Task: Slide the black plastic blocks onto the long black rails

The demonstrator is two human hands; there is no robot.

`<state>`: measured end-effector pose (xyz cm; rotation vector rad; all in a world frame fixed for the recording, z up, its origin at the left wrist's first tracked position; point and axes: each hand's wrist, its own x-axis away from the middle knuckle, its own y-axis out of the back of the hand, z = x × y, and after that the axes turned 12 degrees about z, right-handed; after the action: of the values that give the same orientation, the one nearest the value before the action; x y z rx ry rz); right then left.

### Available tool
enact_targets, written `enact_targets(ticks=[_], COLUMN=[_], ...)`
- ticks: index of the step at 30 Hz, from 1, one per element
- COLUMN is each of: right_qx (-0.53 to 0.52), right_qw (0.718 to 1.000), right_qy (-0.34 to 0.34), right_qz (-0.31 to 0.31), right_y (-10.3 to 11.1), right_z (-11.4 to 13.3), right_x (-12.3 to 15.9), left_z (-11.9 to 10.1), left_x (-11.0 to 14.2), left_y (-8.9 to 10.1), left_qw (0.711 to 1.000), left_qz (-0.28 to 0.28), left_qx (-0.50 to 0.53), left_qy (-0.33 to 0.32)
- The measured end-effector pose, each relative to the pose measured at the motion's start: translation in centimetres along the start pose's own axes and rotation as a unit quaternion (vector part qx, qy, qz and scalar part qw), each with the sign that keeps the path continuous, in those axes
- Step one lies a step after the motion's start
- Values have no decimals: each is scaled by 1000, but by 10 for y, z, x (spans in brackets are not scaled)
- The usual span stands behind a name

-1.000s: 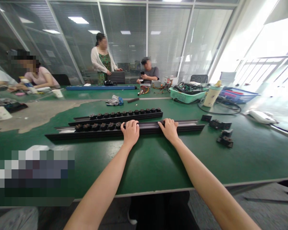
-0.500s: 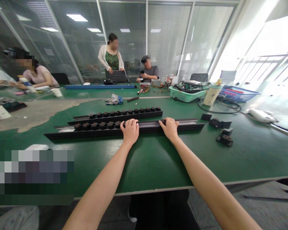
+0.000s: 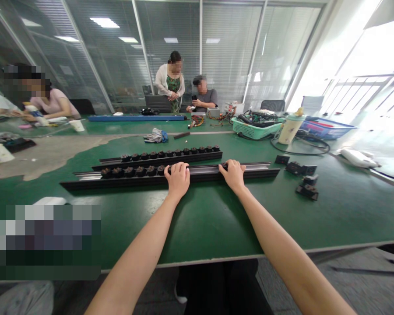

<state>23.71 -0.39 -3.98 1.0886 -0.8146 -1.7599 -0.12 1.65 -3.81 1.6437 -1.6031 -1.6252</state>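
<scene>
Head view, hands on rail, co-worker shifted right

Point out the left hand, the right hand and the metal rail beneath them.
left hand (image 3: 177, 180), head view, on the back of the hand
right hand (image 3: 233, 176), head view, on the back of the hand
metal rail (image 3: 249, 169), head view, on the bare silver top right of the right hand
</scene>
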Motion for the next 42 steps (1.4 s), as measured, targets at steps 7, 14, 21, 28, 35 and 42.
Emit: enact_targets(ticks=[7,14,21,28,35,42], right_qx=[11,2,19,15,6,-18], right_qw=[1000,1000,999,999,999,999], right_qy=[14,5,-13,-44,-39,-36], right_qz=[5,9,26,20,7,-9], right_y=[4,8,12,13,12,10], right_z=[-3,-4,-4,-4,-6,-6], right_x=[0,0,1,0,1,1], left_z=[0,0,3,1,1,0], left_x=[0,-1,-1,-1,-1,-1], left_y=[0,-1,-4,-2,-1,0], left_qw=[1000,1000,1000,1000,1000,1000], left_qz=[-1,-3,-11,-4,-1,4], left_qx=[-3,-3,-6,0,0,4], left_qy=[-1,-3,-6,-2,-1,1])
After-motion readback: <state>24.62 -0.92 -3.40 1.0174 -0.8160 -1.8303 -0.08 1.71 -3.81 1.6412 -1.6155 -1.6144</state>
